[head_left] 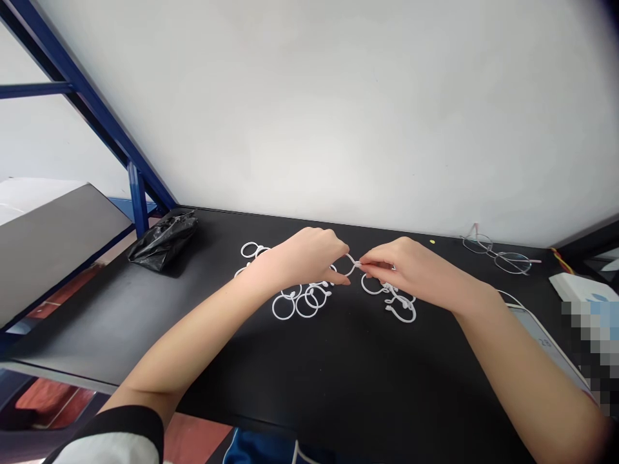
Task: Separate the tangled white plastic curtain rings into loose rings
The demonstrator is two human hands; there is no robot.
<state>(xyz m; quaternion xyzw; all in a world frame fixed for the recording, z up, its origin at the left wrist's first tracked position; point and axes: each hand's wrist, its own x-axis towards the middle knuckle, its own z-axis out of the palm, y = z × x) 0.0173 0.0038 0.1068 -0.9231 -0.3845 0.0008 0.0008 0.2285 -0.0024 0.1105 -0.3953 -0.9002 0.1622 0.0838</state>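
A white plastic ring [350, 258] is held between my two hands above the black tabletop. My left hand [316, 256] has its fingers and thumb closed around the ring's left side, partly hiding it. The fingertips of my right hand [399, 263] pinch its right end, where a small knob or clasp sits. Below and left of my left hand lies a loose group of similar white rings [284, 307], mostly round, with small knobs at their joints. Several more white rings [402, 314] lie under and beside my right hand; at least one of these has its ends apart.
A crumpled black plastic bag [167, 241] lies at the table's back left, near a blue metal frame [138, 200]. Eyeglasses [512, 261] rest at the back right. A phone or tablet [536, 335] with a cable and a white box [575, 293] lie beyond my right forearm.
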